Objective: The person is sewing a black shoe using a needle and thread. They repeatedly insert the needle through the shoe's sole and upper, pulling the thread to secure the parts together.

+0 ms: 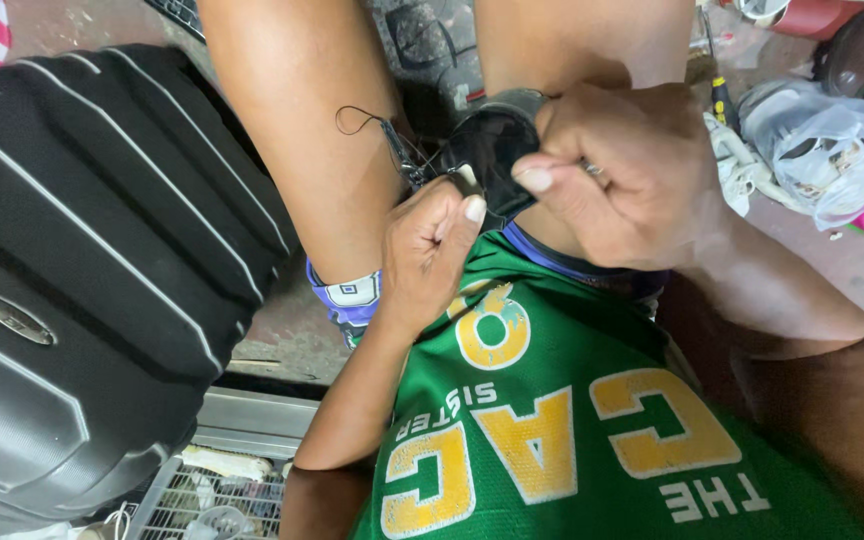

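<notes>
My right hand point(632, 170) grips a small rounded black part point(487, 150) between thumb and fingers, held over my knees. Just to its left, my left hand point(432, 250) pinches a small dark piece point(466, 182) at the lower edge of that same black part. A thin black cord point(367, 122) with a loop runs from the part across my left thigh. A ring shows on a finger of my right hand. What lies under the black part is hidden by my fingers. Below both hands is my green jersey point(572, 430) with yellow letters.
A black ribbed hard-shell suitcase point(82, 270) fills the left side. A wire rack point(202, 490) sits at the bottom left. At the right lie a clear plastic bag point(832, 150), a screwdriver point(722, 100) and other clutter on the concrete floor point(292, 330).
</notes>
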